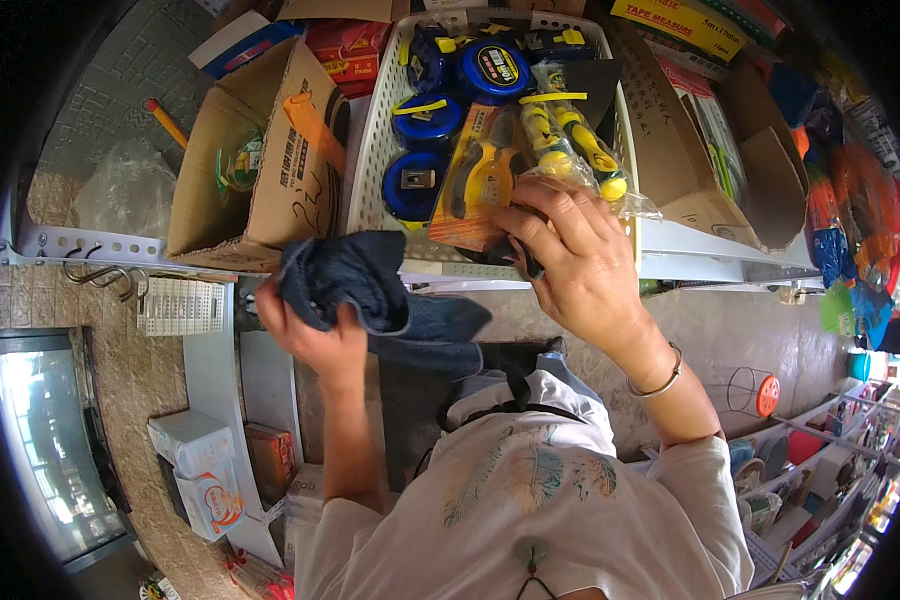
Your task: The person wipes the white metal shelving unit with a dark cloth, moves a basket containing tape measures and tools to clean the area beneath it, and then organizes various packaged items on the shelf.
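A bunched dark blue denim cloth (345,281) is held in my left hand (311,330), in front of the shelf edge. My right hand (581,255) reaches over the front rim of a white perforated plastic basket (630,150), its fingers curled around something dark and partly hidden. Beside those fingers lies a pair of yellow-and-black handled pliers (487,169) on an orange card. Several blue tape measures (493,69) fill the left and back of the basket. Yellow-and-black handled tools in clear plastic (570,135) lie at its right.
Left of the basket stands an open cardboard box (270,180) with a roll of tape inside. Another open cardboard box (690,165) holds packaged goods at the right. Metal hooks (105,274) stick out below the shelf's front edge (120,247).
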Tool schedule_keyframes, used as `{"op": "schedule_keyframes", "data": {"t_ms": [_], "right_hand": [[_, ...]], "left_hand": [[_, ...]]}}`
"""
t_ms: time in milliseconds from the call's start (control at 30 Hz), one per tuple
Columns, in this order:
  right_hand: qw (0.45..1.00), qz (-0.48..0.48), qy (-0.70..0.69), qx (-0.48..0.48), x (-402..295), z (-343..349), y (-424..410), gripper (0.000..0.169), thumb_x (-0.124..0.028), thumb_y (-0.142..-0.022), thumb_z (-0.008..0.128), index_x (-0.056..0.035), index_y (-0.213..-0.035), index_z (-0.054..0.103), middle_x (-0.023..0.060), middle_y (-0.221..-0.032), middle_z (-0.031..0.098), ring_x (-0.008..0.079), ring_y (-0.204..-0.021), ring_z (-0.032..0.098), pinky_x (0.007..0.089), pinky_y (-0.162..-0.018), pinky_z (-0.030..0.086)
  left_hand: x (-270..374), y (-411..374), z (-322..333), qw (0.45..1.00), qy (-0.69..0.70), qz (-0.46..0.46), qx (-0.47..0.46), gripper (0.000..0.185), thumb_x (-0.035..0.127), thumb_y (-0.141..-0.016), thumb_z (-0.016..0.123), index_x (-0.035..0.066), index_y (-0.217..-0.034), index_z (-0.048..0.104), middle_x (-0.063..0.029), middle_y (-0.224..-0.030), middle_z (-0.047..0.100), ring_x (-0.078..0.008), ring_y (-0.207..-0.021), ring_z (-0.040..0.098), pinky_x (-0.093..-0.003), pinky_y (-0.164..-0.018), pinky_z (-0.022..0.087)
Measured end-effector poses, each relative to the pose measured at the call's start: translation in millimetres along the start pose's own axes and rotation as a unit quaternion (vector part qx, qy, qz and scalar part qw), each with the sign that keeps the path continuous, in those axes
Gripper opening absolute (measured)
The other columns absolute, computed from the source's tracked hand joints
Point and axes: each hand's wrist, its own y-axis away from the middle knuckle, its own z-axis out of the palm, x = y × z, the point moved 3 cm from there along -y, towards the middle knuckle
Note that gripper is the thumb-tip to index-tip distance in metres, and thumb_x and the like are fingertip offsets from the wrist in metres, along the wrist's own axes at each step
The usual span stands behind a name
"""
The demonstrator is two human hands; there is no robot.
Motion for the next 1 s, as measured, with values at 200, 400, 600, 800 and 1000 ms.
{"op": "schedule_keyframes", "data": {"t_ms": [200,400,600,800,1000], "right_hand": [[0.968,-0.073,0.231,0.07,-12.8,7.9,28.2,0.034,-0.019,-0.077,0.059,-0.0119,-0.109,0.065,-0.0007,-0.092,0.056,0.0135,-0.083,0.055,0.0287,-0.075,0.042],[0.983,-0.024,0.164,0.079,-0.7,6.6,31.0,0.026,-0.016,-0.081,0.064,-0.0105,-0.106,0.06,-0.0012,-0.076,0.054,0.0147,-0.068,0.053,0.0294,-0.063,0.039],[0.995,0.029,0.073,0.061,-0.6,7.5,30.1,0.02,-0.012,-0.077,0.07,-0.0075,-0.092,0.059,0.0053,-0.078,0.062,0.0249,-0.067,0.059,0.0356,-0.061,0.046],[0.994,0.032,0.066,0.083,14.3,-5.5,31.9,0.015,-0.008,-0.074,0.07,-0.0057,-0.085,0.059,0.0074,-0.077,0.064,0.027,-0.067,0.062,0.0356,-0.061,0.048],[0.994,0.022,0.077,0.075,33.4,-12.1,39.2,0.016,-0.016,-0.075,0.071,-0.0091,-0.081,0.059,0.0037,-0.074,0.061,0.0229,-0.063,0.06,0.034,-0.057,0.046]], "left_hand": [[79.0,-0.9,20.5,0.99,0.075,0.065,-0.105,0.043,0.037,-0.073,0.066,0.001,-0.095,0.062,-0.0161,-0.102,0.054,-0.0335,-0.095,0.054,-0.0445,-0.084,0.043],[43.5,-35.2,11.4,0.996,-0.036,0.063,-0.057,0.038,0.027,-0.071,0.068,0.0,-0.097,0.065,-0.0137,-0.104,0.057,-0.0343,-0.088,0.055,-0.0449,-0.075,0.045],[73.8,-5.1,16.9,0.989,0.072,0.107,-0.075,0.037,0.029,-0.071,0.067,0.004,-0.098,0.065,-0.01,-0.102,0.059,-0.0319,-0.085,0.056,-0.0422,-0.073,0.046],[-9.3,36.8,-13.7,0.999,0.036,-0.003,-0.012,0.036,0.024,-0.079,0.066,-0.001,-0.105,0.061,-0.0201,-0.109,0.058,-0.0391,-0.099,0.056,-0.0443,-0.088,0.044],[-42.5,111.5,-3.8,0.804,0.41,-0.418,0.1,0.035,0.012,-0.096,0.05,-0.004,-0.128,0.048,-0.0142,-0.13,0.053,-0.0247,-0.114,0.054,-0.0409,-0.102,0.04]]}}
